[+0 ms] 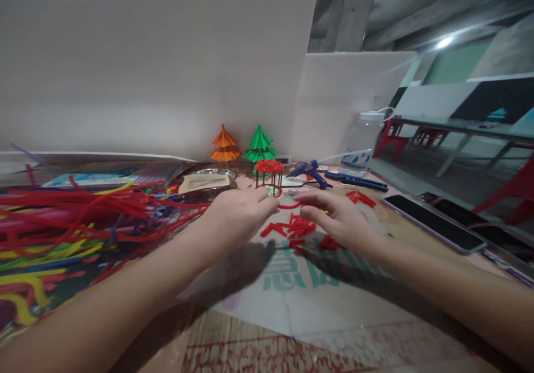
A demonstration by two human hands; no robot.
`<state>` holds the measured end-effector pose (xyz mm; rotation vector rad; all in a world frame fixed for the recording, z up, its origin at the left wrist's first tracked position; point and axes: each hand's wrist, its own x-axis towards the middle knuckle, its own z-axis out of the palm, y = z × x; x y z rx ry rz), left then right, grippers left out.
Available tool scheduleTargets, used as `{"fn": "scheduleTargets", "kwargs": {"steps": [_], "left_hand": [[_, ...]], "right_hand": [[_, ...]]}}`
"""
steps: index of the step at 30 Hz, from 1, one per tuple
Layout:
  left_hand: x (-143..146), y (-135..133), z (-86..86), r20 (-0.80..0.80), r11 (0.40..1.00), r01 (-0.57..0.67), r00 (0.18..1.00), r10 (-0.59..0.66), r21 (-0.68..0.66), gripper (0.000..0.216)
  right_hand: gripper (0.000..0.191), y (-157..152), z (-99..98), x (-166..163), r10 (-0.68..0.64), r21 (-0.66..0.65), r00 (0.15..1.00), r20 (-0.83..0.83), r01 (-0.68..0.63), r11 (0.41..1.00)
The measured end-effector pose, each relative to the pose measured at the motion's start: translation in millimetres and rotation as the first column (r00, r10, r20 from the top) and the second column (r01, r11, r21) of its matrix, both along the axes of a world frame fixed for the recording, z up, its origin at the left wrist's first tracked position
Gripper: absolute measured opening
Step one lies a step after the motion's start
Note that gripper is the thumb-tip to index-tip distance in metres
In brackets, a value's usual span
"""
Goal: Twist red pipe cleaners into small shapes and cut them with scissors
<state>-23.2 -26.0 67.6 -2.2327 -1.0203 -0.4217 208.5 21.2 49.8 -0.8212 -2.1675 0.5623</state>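
Note:
My left hand [240, 214] and my right hand [337, 220] reach forward side by side over a cardboard sheet [292, 295]. Between their fingertips runs a short red pipe-cleaner piece [288, 206], which both seem to pinch at its ends; the grip is blurred. Several cut red pieces [298, 228] lie under and between the hands. Just beyond stands a small red pipe-cleaner model on thin legs [269, 175]. Behind it stand an orange tree model [225, 146] and a green tree model [260, 146].
A big heap of coloured pipe cleaners [75, 222] fills the left side. A blue glue gun [309, 172], a plastic jar [362, 142], a dark cutter tool [356, 181] and a phone [434, 222] lie to the right. White boards stand behind.

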Motion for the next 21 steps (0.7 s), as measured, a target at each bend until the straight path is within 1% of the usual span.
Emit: {"fn": "scheduleTargets", "kwargs": {"steps": [3, 5, 8, 10, 12, 13, 15, 17, 18, 19, 21], "left_hand": [[3, -1, -3.0, -0.070, 0.999, 0.012, 0.997, -0.014, -0.036, 0.017], [2, -1, -0.8, -0.076, 1.000, 0.009, 0.997, -0.011, -0.020, 0.018], [-3, -1, 5.3, -0.041, 0.999, -0.007, 0.999, 0.009, 0.041, 0.022], [-9, 1, 9.9, -0.001, 0.997, -0.061, 0.998, 0.061, 0.046, 0.026], [-15, 2, 13.9, 0.025, 0.992, -0.129, 0.991, 0.129, 0.007, 0.029], [-18, 3, 15.5, 0.043, 0.986, -0.165, 0.985, 0.166, -0.008, 0.030], [-22, 4, 17.7, 0.045, 0.972, -0.227, 0.972, 0.230, -0.056, 0.031], [-24, 5, 18.4, 0.024, 0.962, -0.263, 0.964, 0.266, -0.074, 0.030], [-24, 5, 18.5, 0.010, 0.962, -0.265, 0.964, 0.266, -0.071, 0.030], [-25, 5, 18.5, -0.001, 0.964, -0.259, 0.966, 0.260, -0.063, 0.029], [-26, 6, 19.1, -0.001, 0.967, -0.248, 0.969, 0.248, -0.056, 0.028]], "right_hand": [[0.017, -4, -2.8, -1, 0.004, 0.025, 0.998, 0.056, -0.006, 1.000], [0.015, -3, -3.7, 3, -0.014, 0.060, 0.996, 0.092, 0.009, 0.998], [0.014, 7, -1.3, 14, -0.070, 0.202, 0.994, 0.082, 0.052, 0.978], [0.014, 17, 3.3, 25, -0.123, 0.335, 0.991, 0.053, 0.098, 0.937], [0.015, 27, 9.2, 38, -0.177, 0.485, 0.982, 0.068, 0.122, 0.866], [0.016, 32, 12.2, 45, -0.195, 0.562, 0.973, 0.121, 0.094, 0.821], [0.020, 38, 16.5, 55, -0.198, 0.690, 0.944, 0.263, -0.041, 0.722], [0.026, 42, 18.2, 62, -0.201, 0.742, 0.903, 0.379, -0.167, 0.649], [0.028, 43, 18.1, 63, -0.209, 0.750, 0.886, 0.413, -0.201, 0.630], [0.029, 44, 17.8, 64, -0.224, 0.753, 0.874, 0.432, -0.213, 0.623], [0.030, 49, 17.2, 67, -0.269, 0.755, 0.860, 0.434, -0.184, 0.629]]}}
